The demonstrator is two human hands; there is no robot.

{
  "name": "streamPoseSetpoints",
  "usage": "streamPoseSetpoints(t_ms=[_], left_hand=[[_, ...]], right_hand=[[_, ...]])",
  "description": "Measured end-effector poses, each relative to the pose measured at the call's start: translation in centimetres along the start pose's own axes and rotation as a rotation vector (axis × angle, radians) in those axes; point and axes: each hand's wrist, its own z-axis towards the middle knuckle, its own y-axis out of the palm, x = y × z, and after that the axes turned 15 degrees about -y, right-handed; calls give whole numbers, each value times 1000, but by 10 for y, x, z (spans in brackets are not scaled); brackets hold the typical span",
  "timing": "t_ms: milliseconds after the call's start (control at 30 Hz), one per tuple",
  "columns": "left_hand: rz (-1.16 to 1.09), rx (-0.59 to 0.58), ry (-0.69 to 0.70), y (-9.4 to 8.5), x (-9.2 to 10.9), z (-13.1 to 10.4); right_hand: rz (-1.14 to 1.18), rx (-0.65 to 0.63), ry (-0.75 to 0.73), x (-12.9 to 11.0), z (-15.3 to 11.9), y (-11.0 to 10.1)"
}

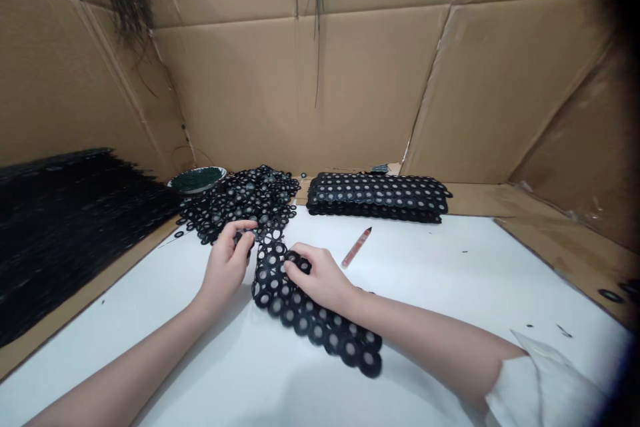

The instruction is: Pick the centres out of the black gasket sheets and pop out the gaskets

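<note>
My left hand (231,259) is beside the near edge of a loose pile of small black rings (260,194), its thumb and fingers closed round a few black rings (243,240). My right hand (320,275) grips a strip of joined black rings (317,330) near its upper end, thumb on top. The strip slants from between my hands down to the right over the white tabletop (430,274). Its far end comes close to the pile. My right fingertips are partly hidden behind the rings.
Behind stands a stack of finished-looking ring strips (377,194). A pen-like tool (357,247) lies on the tabletop. A bowl of dark green material (197,179) and a dark bristly heap (75,234) are at the left. Cardboard walls (300,80) enclose the back.
</note>
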Motion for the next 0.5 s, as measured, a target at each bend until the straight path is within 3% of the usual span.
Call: streamPoseSetpoints(t_ms=[233,400,500], left_hand=[[-261,-59,-122,0,-1,7],[-311,95,-211,-16,-4,28],[-232,124,-155,-17,0,20]], right_hand=[[222,35,88,-6,2,5],[316,41,224,0,-5,6],[319,18,201,3,-5,7]])
